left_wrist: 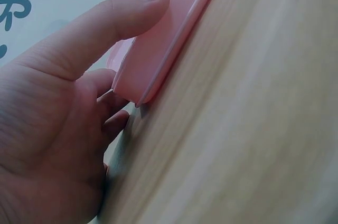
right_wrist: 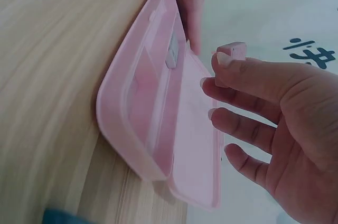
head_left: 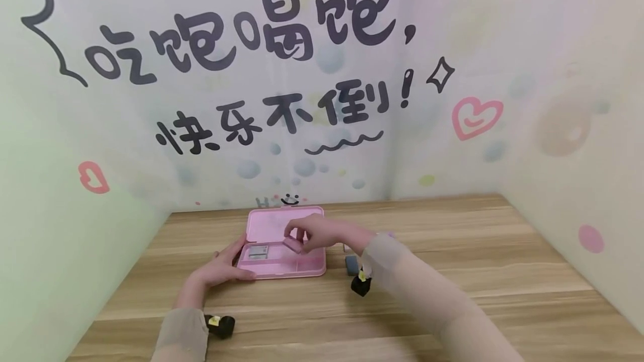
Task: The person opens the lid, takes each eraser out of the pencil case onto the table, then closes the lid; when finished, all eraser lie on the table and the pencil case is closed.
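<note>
A pink pencil case (head_left: 282,268) lies on the table with its lid (head_left: 266,225) raised at the back. My left hand (head_left: 219,268) holds its left end, thumb along the front edge and fingers behind the corner. Over the case's back compartment, my right hand (head_left: 317,232) pinches a small pink block (right_wrist: 231,52), eraser-like in shape, between thumb and index finger. The other right fingers are loosely bent. A small pale grey block (head_left: 259,252) sits at the left of the back compartment. In the front part, a divider marks off a smaller section on the right.
On the wooden table (head_left: 453,272), a small dark blue block (head_left: 351,264) lies right of the case, near my right wrist. Behind it, a pale item (head_left: 347,248) is partly hidden by that wrist. A printed wall cloth (head_left: 302,99) hangs along the table's back edge.
</note>
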A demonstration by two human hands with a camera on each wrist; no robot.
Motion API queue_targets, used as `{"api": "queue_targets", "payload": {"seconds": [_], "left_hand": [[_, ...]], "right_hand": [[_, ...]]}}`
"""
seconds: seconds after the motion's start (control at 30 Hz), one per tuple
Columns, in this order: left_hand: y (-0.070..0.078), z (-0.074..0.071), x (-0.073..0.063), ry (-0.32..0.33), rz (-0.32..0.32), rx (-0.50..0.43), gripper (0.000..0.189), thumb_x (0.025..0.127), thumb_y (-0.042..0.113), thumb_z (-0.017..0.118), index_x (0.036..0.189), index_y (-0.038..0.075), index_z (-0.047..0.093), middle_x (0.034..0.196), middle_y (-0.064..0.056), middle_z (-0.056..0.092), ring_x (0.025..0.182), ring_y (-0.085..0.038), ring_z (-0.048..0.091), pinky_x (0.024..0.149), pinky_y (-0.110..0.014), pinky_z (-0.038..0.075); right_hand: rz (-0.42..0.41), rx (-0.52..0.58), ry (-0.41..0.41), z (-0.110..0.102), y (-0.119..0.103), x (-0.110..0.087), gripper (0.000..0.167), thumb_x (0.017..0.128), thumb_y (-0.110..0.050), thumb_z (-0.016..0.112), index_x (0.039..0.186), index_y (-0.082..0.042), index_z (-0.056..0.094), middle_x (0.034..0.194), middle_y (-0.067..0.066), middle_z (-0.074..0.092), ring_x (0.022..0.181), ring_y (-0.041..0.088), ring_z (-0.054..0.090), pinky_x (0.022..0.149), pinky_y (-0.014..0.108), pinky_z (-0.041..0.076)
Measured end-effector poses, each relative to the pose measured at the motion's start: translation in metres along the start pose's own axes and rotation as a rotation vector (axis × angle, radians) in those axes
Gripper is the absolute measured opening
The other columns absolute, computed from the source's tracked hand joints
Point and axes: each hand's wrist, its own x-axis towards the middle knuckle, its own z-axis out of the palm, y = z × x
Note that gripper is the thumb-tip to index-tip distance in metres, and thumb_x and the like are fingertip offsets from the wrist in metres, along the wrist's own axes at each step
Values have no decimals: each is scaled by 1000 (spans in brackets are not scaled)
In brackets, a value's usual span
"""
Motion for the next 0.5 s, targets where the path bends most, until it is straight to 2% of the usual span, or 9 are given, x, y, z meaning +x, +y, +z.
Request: {"api": "queue_targets", "payload": {"seconds": [0.3,0.5], "left_hand": [[1,1,0,-1,-5,10,113,76,38,80,156,6,6,158,-26,10,143,-48,5,107,-67,-9],[2,1,0,-4,-24,17,113,76,39,79,156,5,6,158,-26,9,142,-48,4,107,-66,-9]], "right_hand": [[115,85,55,1,20,-38,42,83,-4,71,121,-19,60,92,-8,61,74,11,53,64,24,47],[92,144,130,5,30,-63,41,82,-8,76,118,-16,60,87,-8,63,70,12,53,62,25,47]]}}
